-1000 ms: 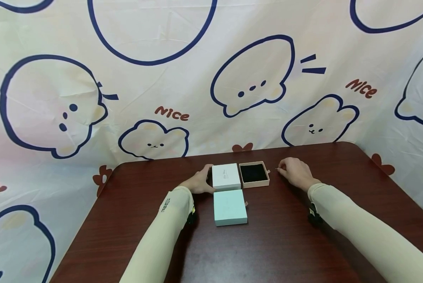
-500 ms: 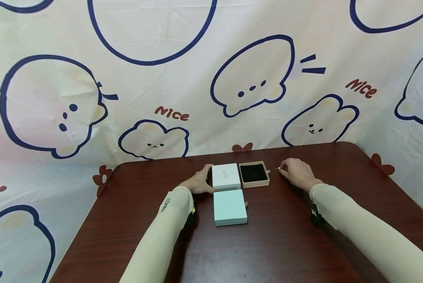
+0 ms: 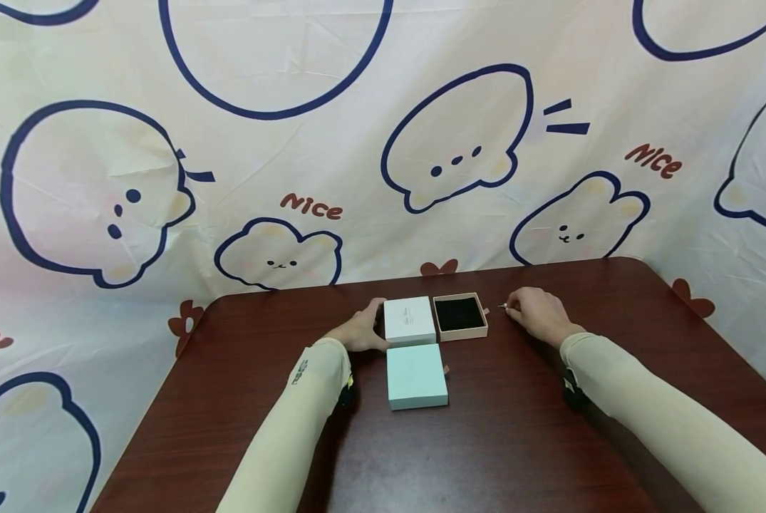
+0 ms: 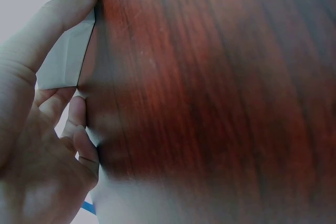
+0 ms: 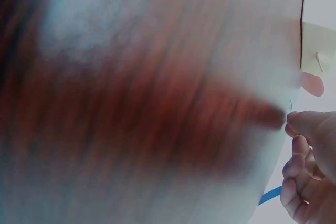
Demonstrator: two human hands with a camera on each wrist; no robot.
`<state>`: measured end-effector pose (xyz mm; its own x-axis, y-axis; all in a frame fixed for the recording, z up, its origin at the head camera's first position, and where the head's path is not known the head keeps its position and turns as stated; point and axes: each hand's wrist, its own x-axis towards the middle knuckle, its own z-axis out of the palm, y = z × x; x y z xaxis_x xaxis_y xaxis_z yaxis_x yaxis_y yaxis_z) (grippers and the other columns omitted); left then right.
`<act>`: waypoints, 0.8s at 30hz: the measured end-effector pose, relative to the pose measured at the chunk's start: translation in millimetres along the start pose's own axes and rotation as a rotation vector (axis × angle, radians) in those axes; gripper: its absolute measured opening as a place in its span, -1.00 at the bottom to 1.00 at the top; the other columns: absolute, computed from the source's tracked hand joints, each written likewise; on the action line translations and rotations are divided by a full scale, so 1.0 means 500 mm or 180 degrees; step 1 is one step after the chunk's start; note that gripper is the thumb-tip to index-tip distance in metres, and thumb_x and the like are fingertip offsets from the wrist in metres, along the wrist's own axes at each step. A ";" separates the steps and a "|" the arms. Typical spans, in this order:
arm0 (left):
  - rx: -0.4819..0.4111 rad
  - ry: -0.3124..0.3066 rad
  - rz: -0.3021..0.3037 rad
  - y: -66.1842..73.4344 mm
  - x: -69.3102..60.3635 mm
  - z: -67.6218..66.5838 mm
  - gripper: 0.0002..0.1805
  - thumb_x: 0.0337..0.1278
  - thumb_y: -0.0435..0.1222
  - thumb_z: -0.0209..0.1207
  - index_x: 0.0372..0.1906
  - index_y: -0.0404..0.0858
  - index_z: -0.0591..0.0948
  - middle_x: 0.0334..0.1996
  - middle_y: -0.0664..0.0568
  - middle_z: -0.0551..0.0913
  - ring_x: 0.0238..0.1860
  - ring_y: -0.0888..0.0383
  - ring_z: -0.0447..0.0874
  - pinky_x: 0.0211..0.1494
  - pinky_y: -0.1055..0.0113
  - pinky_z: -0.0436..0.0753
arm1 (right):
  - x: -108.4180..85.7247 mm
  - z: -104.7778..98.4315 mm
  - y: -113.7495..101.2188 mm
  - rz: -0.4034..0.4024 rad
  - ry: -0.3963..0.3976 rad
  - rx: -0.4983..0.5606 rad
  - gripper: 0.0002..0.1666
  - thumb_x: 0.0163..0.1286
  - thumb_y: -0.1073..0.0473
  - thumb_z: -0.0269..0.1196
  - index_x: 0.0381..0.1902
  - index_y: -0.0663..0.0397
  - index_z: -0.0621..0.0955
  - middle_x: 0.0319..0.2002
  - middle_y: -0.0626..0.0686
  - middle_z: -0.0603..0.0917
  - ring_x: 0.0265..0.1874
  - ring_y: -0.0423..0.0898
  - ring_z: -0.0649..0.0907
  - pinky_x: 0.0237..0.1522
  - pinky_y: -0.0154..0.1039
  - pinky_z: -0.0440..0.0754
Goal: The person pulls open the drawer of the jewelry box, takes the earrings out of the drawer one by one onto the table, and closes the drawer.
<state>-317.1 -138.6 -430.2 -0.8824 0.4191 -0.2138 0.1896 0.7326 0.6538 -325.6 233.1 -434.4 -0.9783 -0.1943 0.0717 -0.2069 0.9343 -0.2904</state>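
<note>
R fingers (image 5: 300, 123) slightly further right, w/ thin needle-like item (image 5: 291, 106)

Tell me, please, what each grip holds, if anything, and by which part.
The right grip pinches a thin item by one end; the left grip holds the white box by its left side.

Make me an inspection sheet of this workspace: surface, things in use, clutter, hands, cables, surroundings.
Surface: dark wooden table.
Things in use: white box; open box with black lining to its right; pale blue box in front of the white one; a thin item, too small to identify.
Clutter: nothing seen.
Hands: left hand grips the white box; right hand pinches the thin item.
Cables: nothing seen.
Surroundings: pale backdrop with cartoon faces behind the table.
</note>
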 end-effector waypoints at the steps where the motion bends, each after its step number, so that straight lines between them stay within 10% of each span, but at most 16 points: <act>1: -0.0001 0.0002 0.0001 0.000 0.000 0.000 0.09 0.13 -0.27 0.42 0.60 -0.19 -0.05 0.46 -0.28 0.28 0.48 -0.22 0.25 0.43 -0.15 0.35 | 0.000 0.000 0.000 0.0000 -0.0001 0.0000 -0.81 0.42 0.19 0.30 -0.13 0.19 0.73 -0.23 0.12 0.74 -0.39 -0.05 0.58 -0.34 -0.12 0.56; 24: -0.0013 0.0005 -0.0019 0.001 0.000 0.000 0.10 0.13 -0.27 0.43 0.60 -0.18 -0.05 0.46 -0.28 0.29 0.46 -0.22 0.25 0.42 -0.16 0.34 | 0.001 0.007 0.010 0.0000 0.0036 0.0035 -0.79 0.42 0.18 0.30 -0.11 0.21 0.73 -0.24 0.13 0.74 -0.40 -0.05 0.59 -0.35 -0.11 0.56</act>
<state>-316.9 -138.3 -429.9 -0.8841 0.4140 -0.2166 0.1826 0.7328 0.6555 -327.4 236.7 -439.3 -0.9782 -0.1909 0.0824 -0.2070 0.9309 -0.3009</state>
